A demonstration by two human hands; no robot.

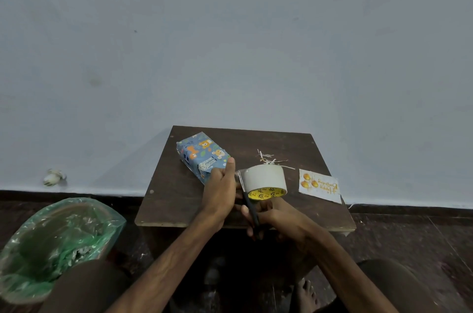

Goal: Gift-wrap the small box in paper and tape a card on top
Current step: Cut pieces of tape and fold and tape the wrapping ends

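Note:
The small box, wrapped in blue animal-print paper, lies at the back left of the dark wooden table. A wide roll of tape with a yellow core stands in the middle of the table. My left hand pinches the pulled-out end of the tape just left of the roll. My right hand grips black-handled scissors, whose blades point up at the strip between hand and roll. A white birthday card with golden balloons lies flat at the right.
Thin paper scraps lie behind the roll. A bin lined with a green bag stands on the floor at the left. A pale wall rises right behind the table. My knees and a bare foot are below the table's front edge.

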